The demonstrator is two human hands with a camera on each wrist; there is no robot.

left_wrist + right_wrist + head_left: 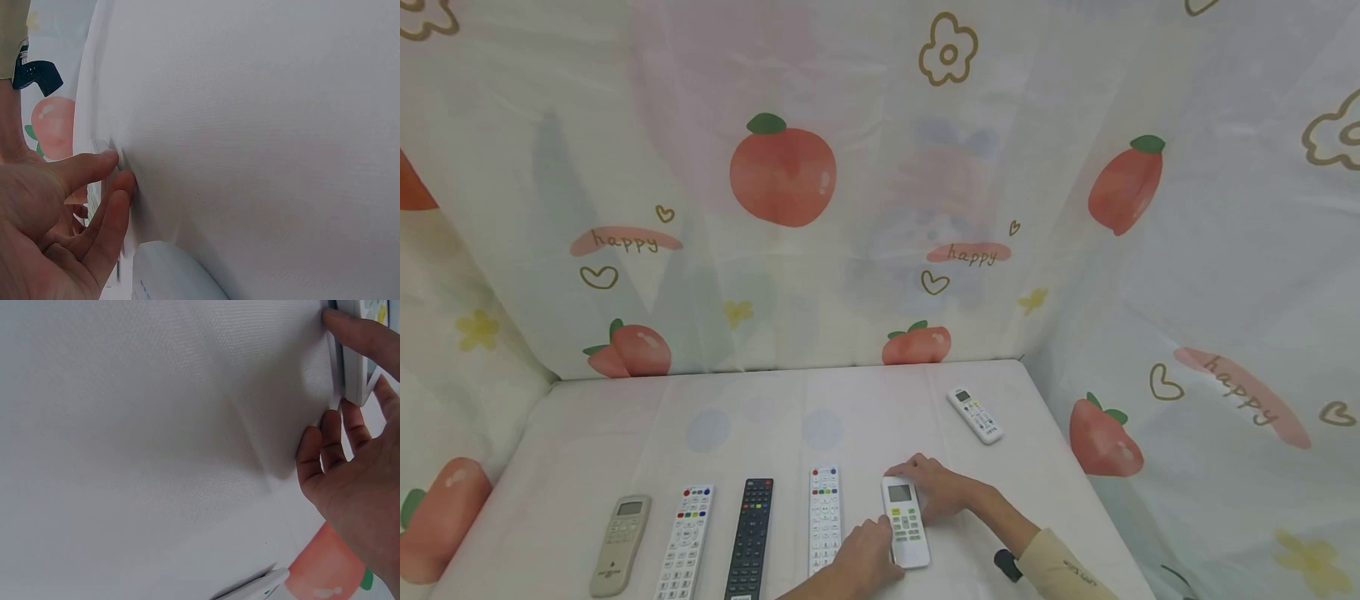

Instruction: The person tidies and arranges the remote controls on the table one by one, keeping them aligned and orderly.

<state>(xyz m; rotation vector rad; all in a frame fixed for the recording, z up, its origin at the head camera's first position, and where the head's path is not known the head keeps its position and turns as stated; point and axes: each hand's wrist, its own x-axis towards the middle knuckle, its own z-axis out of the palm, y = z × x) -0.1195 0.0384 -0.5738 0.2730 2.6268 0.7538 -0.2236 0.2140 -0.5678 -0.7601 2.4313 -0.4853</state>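
Observation:
A white air-conditioner remote (912, 547) with a small grey screen lies on the table, screen end away from me. My left hand (867, 552) holds its near left corner, thumb along the left edge and fingers at the bottom end. At the far right corner my right hand (934, 485) grips it, with a finger over the top end. The right wrist view has the right thumb (359, 334) against the side of the remote (355, 375) and the other fingers bent around its end. In the left wrist view, the left thumb (90, 167) and fingertips meet at the remote's edge.
Left of it stand a white remote (825, 517), a black remote (751, 533), another white remote (685, 542) and a beige remote (620, 546) in a row. A smaller white remote (976, 415) lies at the back right. Fruit-print cloth (850, 275) walls the table.

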